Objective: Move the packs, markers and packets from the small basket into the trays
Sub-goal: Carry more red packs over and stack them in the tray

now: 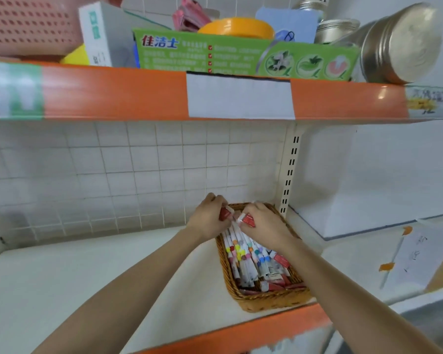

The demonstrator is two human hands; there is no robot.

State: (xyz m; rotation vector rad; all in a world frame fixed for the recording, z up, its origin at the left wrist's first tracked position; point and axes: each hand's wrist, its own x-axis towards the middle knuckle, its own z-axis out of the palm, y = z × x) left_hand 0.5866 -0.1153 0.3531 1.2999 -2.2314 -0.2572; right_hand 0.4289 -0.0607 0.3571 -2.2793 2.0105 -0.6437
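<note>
My left hand [210, 218] and right hand [262, 223] each pinch a red packet [248, 220] in curled fingers over the basket [264, 301] by the shelf's front edge. Markers [243, 254] still crowd it; no trays in view, most work apparently remains.

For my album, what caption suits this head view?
Both hands, left hand and right hand, lift red packets from a wicker basket of markers.

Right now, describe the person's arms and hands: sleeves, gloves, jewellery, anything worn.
Both forearms are bare up to the bottom edge of the picture, with no sleeves in view. The left hand and the right hand wear no gloves. No watch, bracelet or ring shows on either; the picture is too soft to rule out something small.
</note>
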